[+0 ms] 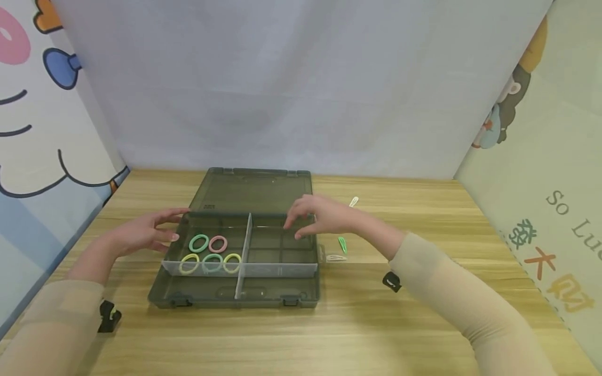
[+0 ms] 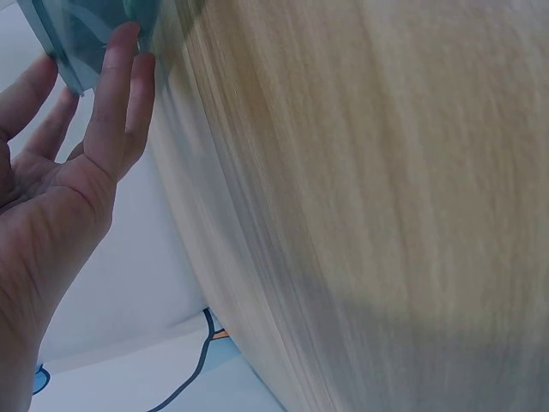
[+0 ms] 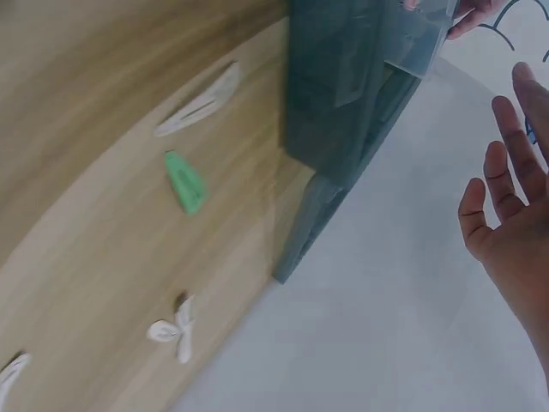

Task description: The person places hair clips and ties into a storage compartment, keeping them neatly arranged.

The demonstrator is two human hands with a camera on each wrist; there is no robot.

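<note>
Left sleeve point(image 1: 58, 318) and right sleeve point(image 1: 444, 284) plain beige, right wrinkled near elbow. Small black fitting point(image 1: 392, 282), pale mark, beside right cuff. Hands point(image 1: 143, 232) bare.
</note>
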